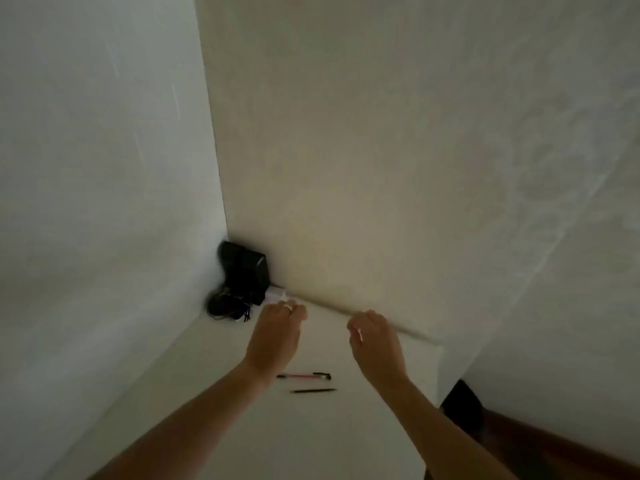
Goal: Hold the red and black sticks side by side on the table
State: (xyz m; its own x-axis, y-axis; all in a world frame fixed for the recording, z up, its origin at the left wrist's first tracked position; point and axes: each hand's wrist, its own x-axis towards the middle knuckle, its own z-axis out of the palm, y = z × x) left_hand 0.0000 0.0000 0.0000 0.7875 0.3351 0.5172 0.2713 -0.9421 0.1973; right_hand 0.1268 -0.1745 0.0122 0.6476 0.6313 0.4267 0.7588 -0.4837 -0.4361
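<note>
- A black speaker [246,271] stood in the wall corner.
- Tangled black cables [225,306] lay before it.
- A dark wooden floor [554,448] showed at lower right.

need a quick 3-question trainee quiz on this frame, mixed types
1. True or false: the left hand is gripping the red pen.
2. Which thing sits in the corner where the two walls meet? A) black box with cords B) a mug C) a laptop
3. Fill in: below the red pen on the white table lies a thin dark ____.

Key
1. False. Both pens lie untouched between the forearms; the left hand is up near the back wall, with a small white scrap at its fingertips. The right hand hovers alongside, fingers loosely curled.
2. A
3. pen (or pencil; too small to tell)
</note>
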